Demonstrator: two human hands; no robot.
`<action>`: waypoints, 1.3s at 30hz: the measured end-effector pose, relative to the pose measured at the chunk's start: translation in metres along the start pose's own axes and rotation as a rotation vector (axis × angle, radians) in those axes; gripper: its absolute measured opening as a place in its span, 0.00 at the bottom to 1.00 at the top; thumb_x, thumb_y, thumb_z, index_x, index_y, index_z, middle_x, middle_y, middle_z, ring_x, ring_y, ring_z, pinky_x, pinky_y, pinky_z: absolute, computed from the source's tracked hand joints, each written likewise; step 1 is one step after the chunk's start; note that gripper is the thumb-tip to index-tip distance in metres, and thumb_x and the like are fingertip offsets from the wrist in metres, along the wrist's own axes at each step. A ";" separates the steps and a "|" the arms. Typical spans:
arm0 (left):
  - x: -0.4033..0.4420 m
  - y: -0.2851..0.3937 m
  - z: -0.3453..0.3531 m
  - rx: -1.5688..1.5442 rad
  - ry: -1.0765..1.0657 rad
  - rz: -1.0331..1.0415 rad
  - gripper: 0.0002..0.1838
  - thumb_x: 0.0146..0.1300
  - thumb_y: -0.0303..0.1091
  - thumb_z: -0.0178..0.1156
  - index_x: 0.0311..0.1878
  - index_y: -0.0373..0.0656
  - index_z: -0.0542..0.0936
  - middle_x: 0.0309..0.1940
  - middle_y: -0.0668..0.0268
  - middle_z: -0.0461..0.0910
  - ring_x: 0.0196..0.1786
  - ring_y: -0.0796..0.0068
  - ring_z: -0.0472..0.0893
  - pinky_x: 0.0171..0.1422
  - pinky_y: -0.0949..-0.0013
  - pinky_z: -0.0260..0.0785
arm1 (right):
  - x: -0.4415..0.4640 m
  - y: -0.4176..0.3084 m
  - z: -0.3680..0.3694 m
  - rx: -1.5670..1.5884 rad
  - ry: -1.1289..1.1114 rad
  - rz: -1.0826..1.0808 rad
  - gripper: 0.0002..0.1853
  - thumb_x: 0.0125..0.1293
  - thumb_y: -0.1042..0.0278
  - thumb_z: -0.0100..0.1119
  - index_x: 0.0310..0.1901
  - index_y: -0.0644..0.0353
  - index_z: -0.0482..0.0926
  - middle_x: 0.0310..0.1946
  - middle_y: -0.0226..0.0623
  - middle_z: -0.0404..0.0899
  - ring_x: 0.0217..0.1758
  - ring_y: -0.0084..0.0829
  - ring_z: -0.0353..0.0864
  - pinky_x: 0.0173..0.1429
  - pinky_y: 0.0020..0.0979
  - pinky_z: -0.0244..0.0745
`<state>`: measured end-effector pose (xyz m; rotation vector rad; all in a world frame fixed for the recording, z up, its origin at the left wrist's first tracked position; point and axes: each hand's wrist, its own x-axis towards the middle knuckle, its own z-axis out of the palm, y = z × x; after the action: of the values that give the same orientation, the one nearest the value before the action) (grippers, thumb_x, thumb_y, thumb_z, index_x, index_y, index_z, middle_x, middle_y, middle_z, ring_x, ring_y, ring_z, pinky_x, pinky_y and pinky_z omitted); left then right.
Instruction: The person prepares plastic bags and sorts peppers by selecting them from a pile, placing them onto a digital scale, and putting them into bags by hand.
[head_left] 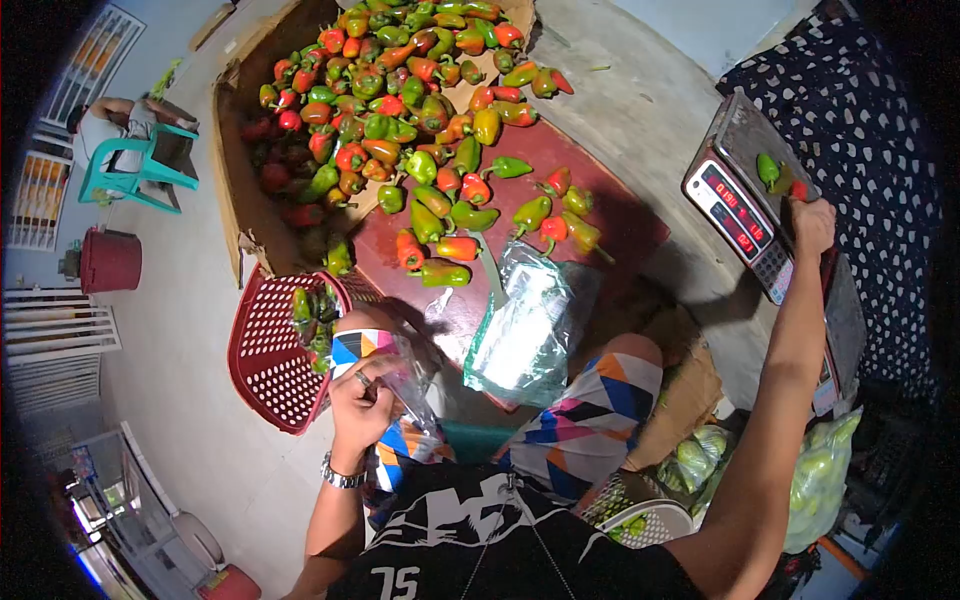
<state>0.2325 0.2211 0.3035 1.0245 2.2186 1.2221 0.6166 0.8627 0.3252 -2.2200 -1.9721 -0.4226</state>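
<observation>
My left hand [362,408] is closed above my left knee, pinching a clear plastic bag [412,388] that hangs open-sided beside it. My right arm is stretched out to a digital scale [735,215] with lit red numbers. There my right hand [814,226] is closed around a red pepper [798,190], only its tip showing at the fingers. Beside that tip, a green pepper [768,172] lies on the scale's platform. Several loose red and green peppers [440,272] are scattered on the dark red tabletop [610,190]. A stack of clear plastic bags [530,325] lies at its near edge.
A tipped cardboard box [228,160] spills many peppers onto the table. Left of my knee stands a red perforated basket [255,340] with peppers. Filled plastic bags [822,480] and a white basket [665,520] are at my right. A person sits on a teal chair [145,165] far left.
</observation>
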 end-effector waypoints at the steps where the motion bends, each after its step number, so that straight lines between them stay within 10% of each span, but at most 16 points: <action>1: 0.000 0.001 -0.001 -0.009 -0.002 -0.024 0.22 0.50 0.15 0.51 0.46 0.36 0.88 0.42 0.58 0.89 0.41 0.68 0.88 0.48 0.71 0.79 | -0.010 -0.006 -0.016 0.004 0.024 0.021 0.33 0.58 0.39 0.72 0.56 0.60 0.85 0.59 0.53 0.82 0.62 0.54 0.83 0.65 0.48 0.79; 5: -0.001 -0.005 -0.004 -0.047 0.005 0.030 0.21 0.50 0.14 0.52 0.44 0.36 0.88 0.44 0.57 0.90 0.44 0.67 0.89 0.50 0.70 0.80 | -0.015 0.021 -0.011 0.066 0.310 -0.034 0.29 0.59 0.42 0.71 0.50 0.60 0.84 0.61 0.55 0.79 0.60 0.56 0.82 0.62 0.51 0.79; 10: -0.006 -0.010 -0.011 -0.081 -0.034 -0.114 0.21 0.50 0.14 0.52 0.43 0.37 0.88 0.45 0.55 0.90 0.47 0.64 0.90 0.53 0.68 0.80 | -0.068 -0.015 -0.011 0.717 0.386 -0.235 0.15 0.60 0.62 0.75 0.46 0.54 0.84 0.36 0.40 0.88 0.40 0.39 0.87 0.50 0.37 0.80; 15: -0.012 -0.026 -0.007 -0.095 0.009 0.060 0.21 0.49 0.16 0.52 0.44 0.37 0.89 0.45 0.54 0.89 0.47 0.61 0.89 0.52 0.69 0.79 | -0.220 -0.221 -0.057 0.988 -0.451 -0.626 0.17 0.59 0.69 0.74 0.50 0.59 0.82 0.34 0.32 0.85 0.41 0.23 0.84 0.47 0.31 0.81; 20: -0.013 -0.020 -0.012 -0.089 0.058 0.045 0.21 0.49 0.16 0.53 0.44 0.37 0.89 0.45 0.55 0.90 0.45 0.65 0.90 0.47 0.71 0.79 | -0.265 -0.337 -0.005 0.807 -0.205 -1.116 0.15 0.62 0.61 0.67 0.44 0.62 0.79 0.37 0.46 0.81 0.43 0.50 0.84 0.50 0.46 0.80; 36: -0.012 -0.024 -0.018 -0.146 0.075 0.024 0.24 0.47 0.14 0.51 0.45 0.36 0.89 0.46 0.54 0.90 0.49 0.64 0.89 0.52 0.70 0.80 | -0.355 -0.479 -0.020 1.023 -0.209 -1.144 0.16 0.69 0.69 0.61 0.57 0.56 0.84 0.55 0.45 0.83 0.61 0.48 0.81 0.63 0.44 0.80; 39: -0.012 -0.025 -0.021 -0.159 0.066 0.015 0.23 0.48 0.14 0.51 0.45 0.36 0.89 0.46 0.55 0.90 0.46 0.67 0.89 0.46 0.74 0.78 | -0.354 -0.460 -0.044 1.234 -0.666 -0.751 0.14 0.72 0.64 0.63 0.54 0.59 0.85 0.51 0.40 0.85 0.55 0.43 0.85 0.58 0.39 0.82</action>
<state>0.2167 0.1920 0.2933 0.9524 2.1257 1.4325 0.1217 0.5733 0.2242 -0.8270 -2.2382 1.2803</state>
